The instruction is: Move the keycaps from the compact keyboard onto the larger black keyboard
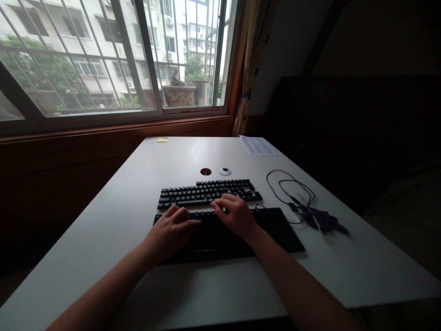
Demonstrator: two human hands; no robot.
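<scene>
A black keyboard (277, 230) lies on the white table in front of me, with some keycaps along its far edge. Just beyond it, loose black keycaps (206, 192) are set out in rows like a keyboard layout. My left hand (175, 226) rests over the left part of the keyboard, fingers bent and the thumb stretched toward the keys. My right hand (234, 212) is above the keyboard's far edge, thumb and forefinger pinched close to the nearest row of loose keycaps. Anything inside that pinch is too small to make out.
A dark cable (291, 181) loops at the right, beside a purple cloth (324, 220) with thin sticks on it. Past the keycaps are a cable hole (206, 172) and a white round cover (225, 171). Printed paper (260, 146) and a yellow note (162, 139) lie at the back.
</scene>
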